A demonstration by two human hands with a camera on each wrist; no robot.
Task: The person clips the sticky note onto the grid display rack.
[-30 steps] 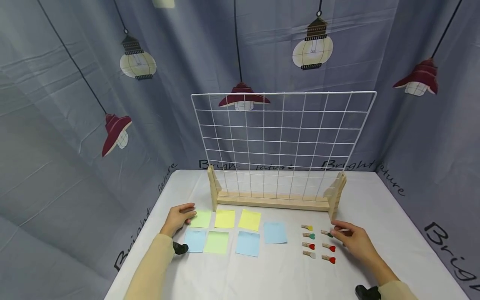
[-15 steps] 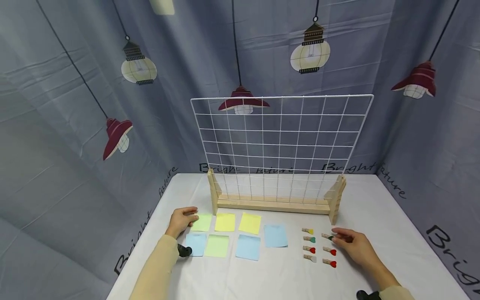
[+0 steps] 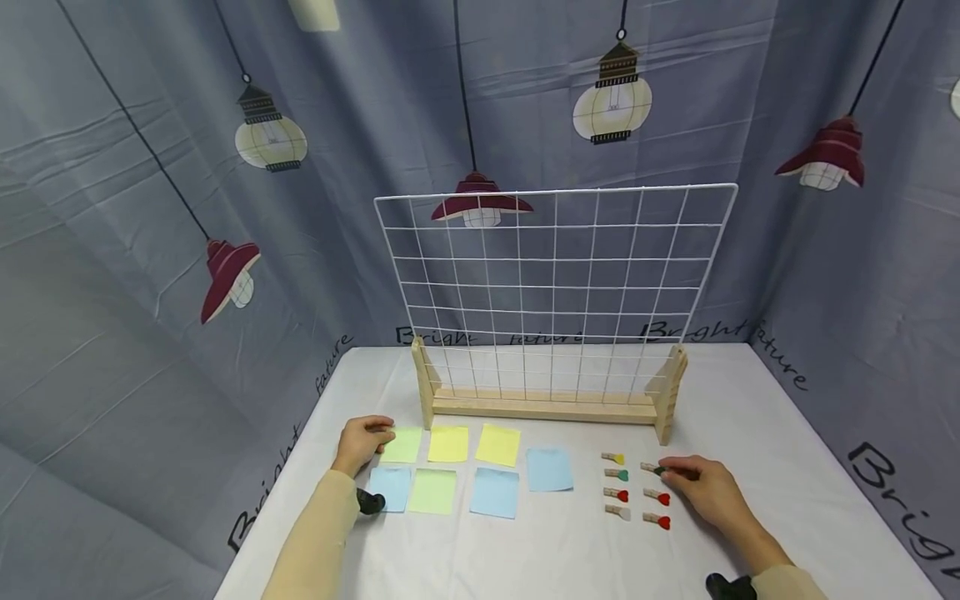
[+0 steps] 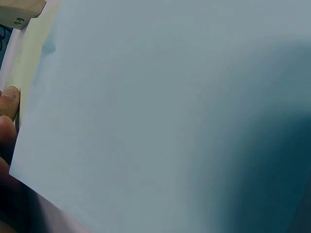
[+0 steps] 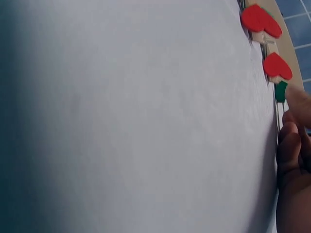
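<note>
At the left of the table, my left hand point(image 3: 358, 443) pinches the left edge of a light green sticky note point(image 3: 403, 446). In the left wrist view its thumb point(image 4: 10, 99) shows at that edge, while a blue sticky note point(image 4: 121, 116) fills most of the picture. Over on the right, my right hand point(image 3: 707, 490) pinches a small wooden clothespin point(image 3: 647, 467) by its green decorated end, which peeks out beside the thumb in the right wrist view. Two clothespins with red hearts point(image 5: 257, 18) lie near that hand.
A white wire grid point(image 3: 555, 283) stands upright in a wooden base point(image 3: 543, 408) at the back. Yellow notes point(image 3: 448, 444), blue notes point(image 3: 494, 493) and another green note point(image 3: 432, 492) lie before it. More clothespins point(image 3: 617, 495) form a column left of the right hand.
The right hand's fingertips have closed in on the green-ended clothespin. The left hand stays at the green note's edge. The head view has shifted slightly.
</note>
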